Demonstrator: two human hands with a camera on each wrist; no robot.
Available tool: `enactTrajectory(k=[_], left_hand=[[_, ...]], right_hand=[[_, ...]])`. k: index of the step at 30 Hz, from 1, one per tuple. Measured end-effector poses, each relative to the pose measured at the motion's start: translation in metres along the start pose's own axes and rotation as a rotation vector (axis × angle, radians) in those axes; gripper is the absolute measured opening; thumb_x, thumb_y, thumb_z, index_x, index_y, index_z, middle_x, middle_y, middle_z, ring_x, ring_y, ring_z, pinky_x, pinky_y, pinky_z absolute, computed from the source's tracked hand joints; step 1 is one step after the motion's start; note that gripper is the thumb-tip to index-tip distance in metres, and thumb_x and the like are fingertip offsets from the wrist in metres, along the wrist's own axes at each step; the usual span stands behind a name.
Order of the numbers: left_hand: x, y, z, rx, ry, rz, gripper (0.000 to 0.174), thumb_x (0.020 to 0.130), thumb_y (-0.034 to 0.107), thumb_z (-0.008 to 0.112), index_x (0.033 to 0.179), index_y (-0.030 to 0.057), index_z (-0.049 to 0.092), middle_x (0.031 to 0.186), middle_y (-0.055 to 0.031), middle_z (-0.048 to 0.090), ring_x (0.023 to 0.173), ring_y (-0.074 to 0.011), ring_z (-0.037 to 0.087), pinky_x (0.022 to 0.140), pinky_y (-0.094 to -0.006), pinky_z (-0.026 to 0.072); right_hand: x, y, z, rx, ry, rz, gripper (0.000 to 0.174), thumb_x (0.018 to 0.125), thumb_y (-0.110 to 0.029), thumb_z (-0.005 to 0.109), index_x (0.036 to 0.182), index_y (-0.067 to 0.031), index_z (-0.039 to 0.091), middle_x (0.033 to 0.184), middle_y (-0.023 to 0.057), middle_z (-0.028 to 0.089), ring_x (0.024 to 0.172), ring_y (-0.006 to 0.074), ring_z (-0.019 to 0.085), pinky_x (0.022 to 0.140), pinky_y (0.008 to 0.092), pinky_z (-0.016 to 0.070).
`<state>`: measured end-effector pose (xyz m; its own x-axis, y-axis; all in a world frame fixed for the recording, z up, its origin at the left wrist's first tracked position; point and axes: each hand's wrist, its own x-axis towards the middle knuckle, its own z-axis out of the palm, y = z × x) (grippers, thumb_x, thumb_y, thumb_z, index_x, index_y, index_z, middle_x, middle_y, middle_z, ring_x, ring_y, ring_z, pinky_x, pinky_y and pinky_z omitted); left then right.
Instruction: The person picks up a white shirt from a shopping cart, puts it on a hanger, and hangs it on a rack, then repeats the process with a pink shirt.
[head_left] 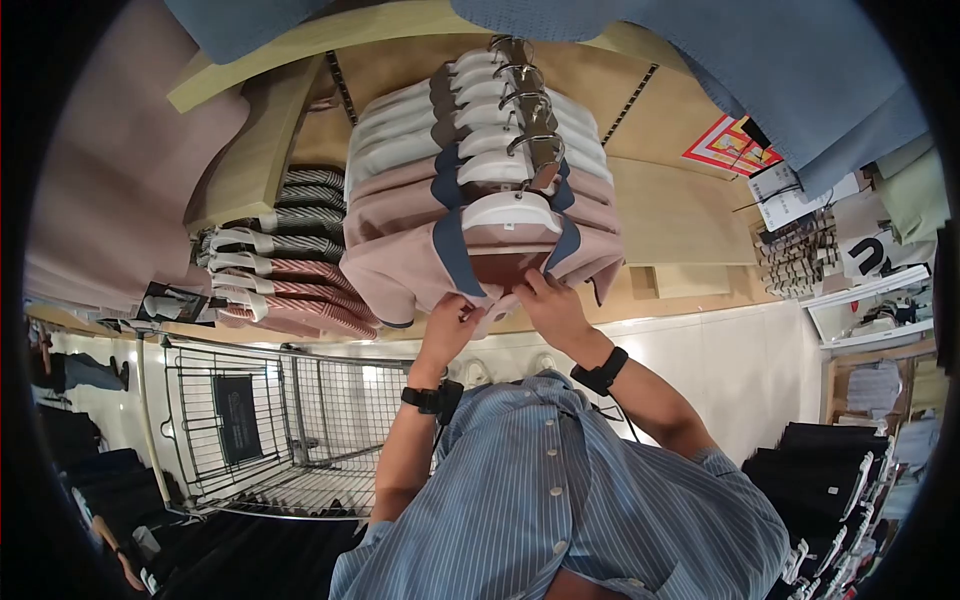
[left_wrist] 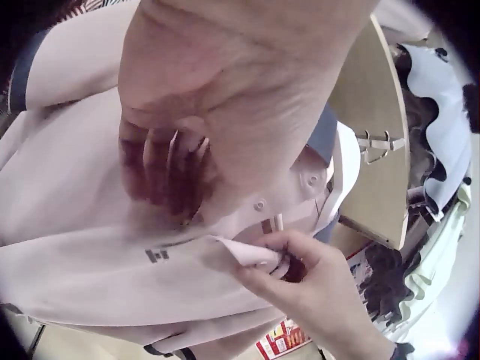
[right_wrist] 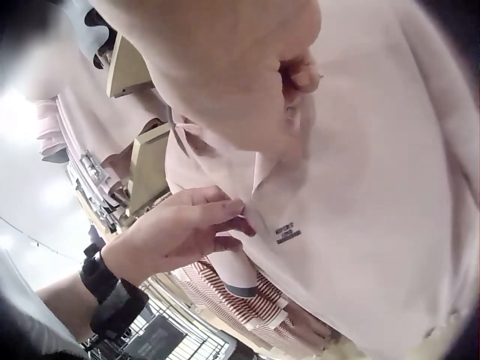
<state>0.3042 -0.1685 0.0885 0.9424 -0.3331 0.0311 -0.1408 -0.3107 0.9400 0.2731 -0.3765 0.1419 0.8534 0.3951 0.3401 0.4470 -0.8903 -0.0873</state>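
Observation:
A pink polo shirt (head_left: 400,265) with a dark blue collar hangs on a white hanger (head_left: 512,212) at the front of a rail. My right hand (head_left: 552,310) pinches the edge of its button placket; in the left wrist view that edge (left_wrist: 244,253) folds up between thumb and fingers. Opposite it, my left hand (head_left: 448,328) holds the other side of the placket, thumb and forefinger together on the cloth in the right wrist view. Buttons (left_wrist: 260,205) show along the opening, and a small dark print (right_wrist: 286,232) marks the chest.
Behind the polo hang several more pink and white shirts (head_left: 390,135). Striped shirts (head_left: 300,265) are at the left. A wire shopping cart (head_left: 340,400) stands at lower left, a red-and-yellow sign (head_left: 730,148) at upper right. Dark clothes (head_left: 810,480) hang at lower right.

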Motion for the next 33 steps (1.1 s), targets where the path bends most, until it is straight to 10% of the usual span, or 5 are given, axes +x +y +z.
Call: enactTrajectory(k=[6,9,18,24,33], left_hand=[[0.013,0.000,0.039,0.034,0.437,0.039,0.062,0.068,0.021,0.082,0.109,-0.0097,0.047,0.087,-0.0186,0.060,0.071,-0.0277,0.060,0.067,-0.0346,0.0497],[0.022,0.013,0.048,-0.317,0.481,-0.043,0.044,0.072,0.017,0.078,0.099,-0.0064,0.054,0.084,-0.0165,0.062,0.071,-0.0220,0.060,0.064,-0.0321,0.0478],[0.019,0.013,0.029,-0.343,0.273,-0.191,0.007,0.083,0.005,0.069,0.086,-0.0017,0.066,0.076,-0.0021,0.066,0.067,-0.0085,0.058,0.061,-0.0219,0.0453],[0.011,0.020,0.038,-0.803,0.171,-0.166,0.005,0.083,-0.001,0.065,0.088,-0.0015,0.067,0.084,-0.0031,0.067,0.075,-0.0090,0.061,0.066,-0.0228,0.0481],[0.006,0.012,0.040,-0.556,0.239,-0.144,0.006,0.081,0.000,0.065,0.075,0.0000,0.065,0.068,0.0043,0.059,0.061,-0.0029,0.047,0.054,-0.0224,0.0390]], right_hand=[[0.000,-0.008,-0.003,0.043,-0.092,-0.042,0.019,0.071,-0.008,0.059,0.089,-0.0028,0.055,0.093,0.0110,0.049,0.070,0.0262,0.060,0.059,0.0378,0.0510],[0.001,-0.009,0.000,0.079,-0.072,-0.127,0.018,0.071,-0.006,0.059,0.088,-0.0035,0.053,0.091,0.0100,0.048,0.066,0.0241,0.059,0.053,0.0341,0.0505],[0.002,-0.012,-0.024,0.045,0.012,-0.042,0.025,0.075,-0.011,0.061,0.099,-0.0049,0.059,0.107,0.0089,0.054,0.067,0.0205,0.064,0.052,0.0289,0.0520],[0.004,-0.008,-0.025,0.086,0.004,-0.090,0.021,0.075,-0.009,0.061,0.096,-0.0073,0.060,0.099,0.0058,0.060,0.070,0.0200,0.065,0.054,0.0295,0.0528],[0.009,0.000,-0.026,0.383,-0.031,0.020,0.012,0.084,-0.007,0.059,0.094,-0.0035,0.055,0.091,0.0112,0.060,0.078,0.0288,0.064,0.063,0.0355,0.0544]])
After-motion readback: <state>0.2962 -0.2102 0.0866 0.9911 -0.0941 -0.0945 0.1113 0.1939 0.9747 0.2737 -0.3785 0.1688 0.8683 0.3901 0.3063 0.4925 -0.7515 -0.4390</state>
